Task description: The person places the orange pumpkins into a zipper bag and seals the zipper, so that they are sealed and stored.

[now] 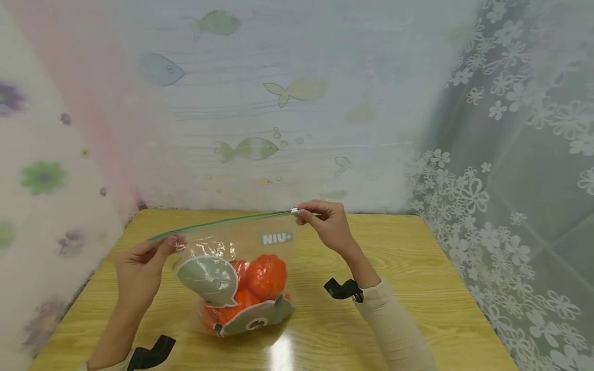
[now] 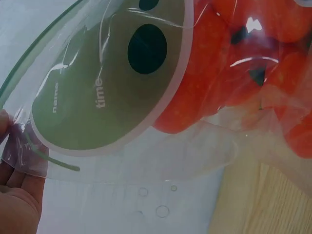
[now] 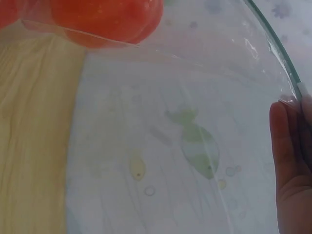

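Observation:
A clear zip bag (image 1: 246,232) with a green seal strip and printed grey-green shapes stands on the table. Inside are several bumpy orange-red items (image 1: 267,276), possibly tomatoes or small pumpkins; dark green spots show on some in the left wrist view. My left hand (image 1: 141,268) pinches the bag's upper left corner. At the upper right end, my right hand (image 1: 326,224) pinches the white slider (image 1: 294,211) on the seal. In the right wrist view, the fingers (image 3: 287,156) meet the strip's end. The strip stretches between both hands, sloping up to the right.
The wooden table (image 1: 394,263) spreads under the bag. A fish-patterned curtain (image 1: 297,118) hangs behind its far edge, with flower-patterned sheets (image 1: 520,206) along the right and left sides. Black wrist mounts (image 1: 341,289) sit on both forearms.

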The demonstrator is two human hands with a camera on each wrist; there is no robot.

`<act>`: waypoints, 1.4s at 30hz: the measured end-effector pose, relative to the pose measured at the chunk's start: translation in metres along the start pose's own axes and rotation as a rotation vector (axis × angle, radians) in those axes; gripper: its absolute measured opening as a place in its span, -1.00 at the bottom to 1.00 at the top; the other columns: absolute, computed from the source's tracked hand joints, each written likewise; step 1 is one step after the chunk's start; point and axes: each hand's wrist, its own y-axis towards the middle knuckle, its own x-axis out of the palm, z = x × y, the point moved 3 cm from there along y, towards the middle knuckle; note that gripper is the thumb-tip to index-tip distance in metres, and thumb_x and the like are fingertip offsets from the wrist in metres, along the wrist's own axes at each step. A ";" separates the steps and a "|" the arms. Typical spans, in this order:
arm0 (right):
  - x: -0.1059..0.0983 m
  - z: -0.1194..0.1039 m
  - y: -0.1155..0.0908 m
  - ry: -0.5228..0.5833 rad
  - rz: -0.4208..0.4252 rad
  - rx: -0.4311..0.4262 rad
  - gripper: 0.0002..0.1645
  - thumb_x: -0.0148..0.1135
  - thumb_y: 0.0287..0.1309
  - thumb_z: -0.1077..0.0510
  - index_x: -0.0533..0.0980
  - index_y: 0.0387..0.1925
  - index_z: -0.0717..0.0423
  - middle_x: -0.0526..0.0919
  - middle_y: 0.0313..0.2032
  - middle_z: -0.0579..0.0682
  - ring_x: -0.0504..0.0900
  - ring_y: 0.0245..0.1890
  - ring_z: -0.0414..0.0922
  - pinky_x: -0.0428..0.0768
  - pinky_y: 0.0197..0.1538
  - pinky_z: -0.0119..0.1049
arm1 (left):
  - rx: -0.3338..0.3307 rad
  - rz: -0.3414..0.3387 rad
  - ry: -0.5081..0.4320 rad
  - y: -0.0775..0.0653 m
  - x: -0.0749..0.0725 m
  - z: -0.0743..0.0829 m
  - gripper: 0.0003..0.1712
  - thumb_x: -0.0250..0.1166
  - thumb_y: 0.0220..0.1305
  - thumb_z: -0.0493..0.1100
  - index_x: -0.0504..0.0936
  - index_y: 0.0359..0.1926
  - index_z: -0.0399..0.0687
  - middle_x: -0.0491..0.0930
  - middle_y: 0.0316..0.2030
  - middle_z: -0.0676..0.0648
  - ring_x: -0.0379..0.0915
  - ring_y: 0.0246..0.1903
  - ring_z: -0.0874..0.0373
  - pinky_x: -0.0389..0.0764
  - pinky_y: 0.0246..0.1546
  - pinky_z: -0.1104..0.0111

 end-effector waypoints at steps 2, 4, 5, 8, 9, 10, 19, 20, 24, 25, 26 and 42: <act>-0.001 0.002 -0.005 0.005 0.012 0.004 -0.82 0.26 0.35 0.34 0.67 -0.15 0.43 0.74 -0.39 0.12 0.73 -0.38 -0.20 0.79 -0.17 -0.24 | -0.013 0.006 0.026 0.000 0.001 -0.001 -0.82 0.13 0.32 -0.66 0.59 -0.12 -0.78 0.80 -0.26 -0.14 0.76 -0.30 0.14 0.75 -0.16 0.42; -0.002 0.002 -0.008 0.003 0.030 -0.009 -0.84 0.25 0.35 0.36 0.67 -0.16 0.43 0.73 -0.39 0.17 0.73 -0.39 -0.20 0.79 -0.17 -0.25 | -0.033 0.015 0.081 0.000 0.002 -0.001 -0.83 0.16 0.33 -0.62 0.62 -0.13 -0.75 0.80 -0.29 -0.09 0.76 -0.32 0.18 0.75 -0.17 0.44; -0.003 0.002 -0.008 0.000 0.038 -0.020 -0.84 0.25 0.34 0.37 0.67 -0.17 0.43 0.73 -0.40 0.19 0.73 -0.39 -0.19 0.79 -0.18 -0.25 | -0.051 0.024 0.118 0.001 0.002 0.000 -0.83 0.18 0.34 -0.59 0.64 -0.14 -0.71 0.80 -0.30 -0.05 0.75 -0.33 0.21 0.74 -0.18 0.46; -0.003 0.000 -0.011 0.009 0.058 -0.050 -0.87 0.26 0.33 0.38 0.67 -0.21 0.43 0.71 -0.42 0.23 0.73 -0.42 -0.16 0.79 -0.21 -0.26 | -0.120 0.052 0.213 0.003 0.004 0.003 -0.84 0.22 0.36 -0.53 0.67 -0.16 -0.65 0.80 -0.35 0.05 0.74 -0.35 0.27 0.73 -0.21 0.51; -0.002 -0.001 -0.011 0.013 0.065 -0.056 -0.87 0.27 0.32 0.39 0.67 -0.22 0.44 0.71 -0.43 0.23 0.73 -0.43 -0.15 0.79 -0.21 -0.26 | -0.137 0.058 0.261 0.003 0.005 0.005 -0.85 0.24 0.36 -0.51 0.69 -0.18 -0.63 0.79 -0.37 0.10 0.73 -0.37 0.29 0.72 -0.25 0.53; -0.002 -0.001 -0.012 0.018 0.074 -0.060 -0.88 0.27 0.32 0.39 0.67 -0.23 0.45 0.71 -0.44 0.22 0.73 -0.44 -0.15 0.79 -0.22 -0.26 | -0.147 0.061 0.289 0.003 0.007 0.006 -0.86 0.25 0.35 -0.51 0.68 -0.19 -0.63 0.79 -0.38 0.12 0.73 -0.38 0.30 0.72 -0.28 0.56; 0.000 -0.002 -0.021 0.104 0.135 -0.016 -0.82 0.37 0.26 0.34 0.64 -0.22 0.48 0.77 -0.34 -0.11 0.75 -0.36 -0.18 0.78 -0.18 -0.31 | -0.150 0.085 0.465 0.002 0.020 0.015 -0.87 0.27 0.36 -0.46 0.68 -0.30 -0.54 0.75 -0.45 0.21 0.69 -0.44 0.36 0.68 -0.33 0.62; 0.001 -0.001 -0.023 0.127 0.129 -0.005 -0.79 0.39 0.24 0.32 0.64 -0.20 0.48 0.77 -0.31 -0.12 0.75 -0.33 -0.19 0.78 -0.16 -0.31 | -0.165 0.093 0.457 0.002 0.020 0.015 -0.85 0.27 0.37 -0.45 0.68 -0.31 -0.54 0.76 -0.45 0.20 0.70 -0.44 0.36 0.68 -0.33 0.62; 0.004 0.003 -0.027 0.188 0.108 0.054 -0.68 0.44 0.22 0.24 0.64 -0.11 0.44 0.77 -0.23 -0.17 0.75 -0.25 -0.24 0.78 -0.10 -0.32 | -0.218 0.121 0.402 0.000 0.018 0.012 -0.85 0.26 0.38 -0.45 0.66 -0.28 -0.57 0.76 -0.47 0.14 0.69 -0.45 0.33 0.69 -0.32 0.60; 0.004 0.004 -0.028 0.195 0.106 0.068 -0.66 0.43 0.23 0.23 0.63 -0.10 0.44 0.77 -0.23 -0.17 0.75 -0.25 -0.24 0.77 -0.10 -0.32 | -0.224 0.124 0.390 -0.001 0.017 0.012 -0.86 0.26 0.38 -0.45 0.66 -0.27 -0.57 0.76 -0.47 0.13 0.69 -0.45 0.33 0.70 -0.31 0.59; 0.005 0.005 -0.029 0.198 0.105 0.077 -0.64 0.42 0.24 0.21 0.62 -0.09 0.46 0.77 -0.23 -0.16 0.75 -0.26 -0.24 0.78 -0.10 -0.31 | -0.224 0.124 0.386 -0.002 0.017 0.012 -0.86 0.26 0.38 -0.45 0.66 -0.26 -0.57 0.76 -0.46 0.13 0.69 -0.44 0.33 0.70 -0.31 0.58; 0.017 0.003 -0.030 0.195 0.159 0.083 -0.63 0.37 0.30 0.22 0.59 -0.20 0.57 0.77 -0.34 0.10 0.76 -0.38 -0.25 0.79 -0.18 -0.28 | 0.099 -0.033 0.922 -0.003 0.032 0.056 -0.21 0.46 0.09 -0.42 0.42 0.37 -0.29 0.50 0.17 -0.31 0.45 0.11 -0.13 0.26 0.10 0.77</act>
